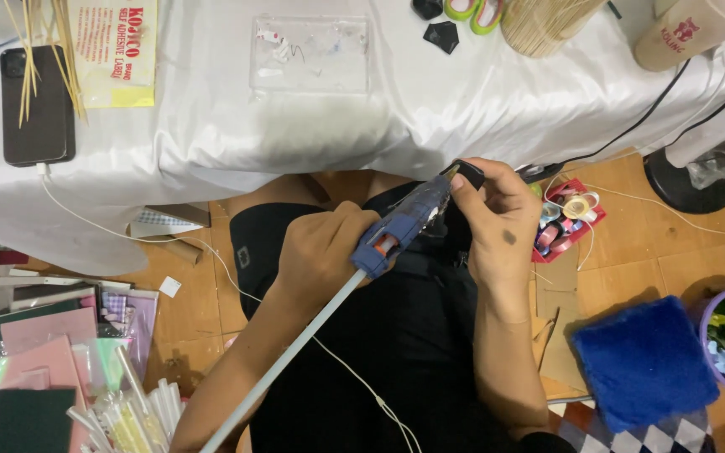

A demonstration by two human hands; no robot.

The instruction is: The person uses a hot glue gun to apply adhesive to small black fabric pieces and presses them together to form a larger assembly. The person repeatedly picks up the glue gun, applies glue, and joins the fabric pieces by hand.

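Left hand (320,252) is clamping the blue glue gun (400,226), nozzle angling up to a small black piece (467,174) that right hand (497,222) is pinching steady, apparently at the tip, below the white-draped table (211,126).

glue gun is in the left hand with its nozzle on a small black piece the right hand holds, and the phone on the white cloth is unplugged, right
Not quite. In the head view the phone is plugged in: a white cable runs from its lower end. The rest holds: left hand grips the glue gun, right hand holds the black piece.
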